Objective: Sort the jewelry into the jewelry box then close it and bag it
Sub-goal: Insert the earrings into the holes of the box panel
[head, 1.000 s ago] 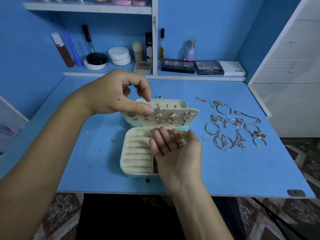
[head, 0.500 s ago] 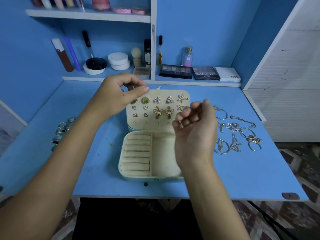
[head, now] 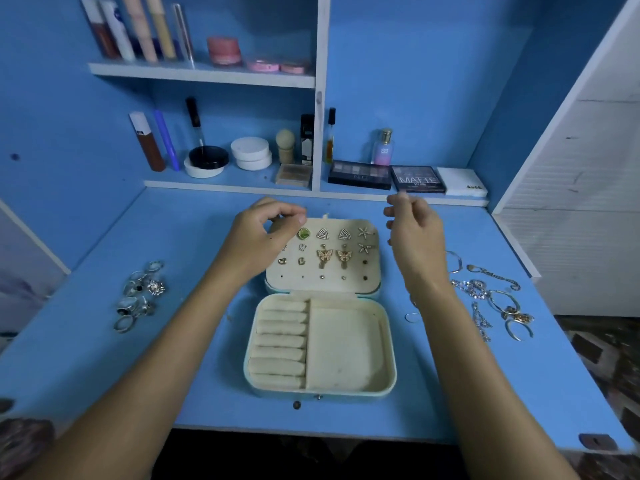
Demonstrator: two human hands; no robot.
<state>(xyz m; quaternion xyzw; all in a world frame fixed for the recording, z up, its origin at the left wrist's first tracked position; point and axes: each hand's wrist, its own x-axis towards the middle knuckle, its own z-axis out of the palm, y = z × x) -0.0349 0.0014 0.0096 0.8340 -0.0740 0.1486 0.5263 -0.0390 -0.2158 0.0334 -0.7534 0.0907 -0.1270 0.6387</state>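
From the head camera, a blue desk [head: 104, 375] sat inside a blue alcove with white shelves [head: 201, 75] of cosmetics. The jewelry box [head: 320, 341] lay open at the desk's centre, cream-lined, earrings [head: 334, 256] pinned in its raised lid. Rings [head: 138, 296] lay to its left, bracelets [head: 491, 299] to its right. The left hand [head: 258, 237] hovered at the lid's corner, fingers curled, thumb meeting forefinger. The right hand [head: 414, 230] was raised with loosely curled fingers; whether either held anything was unclear.
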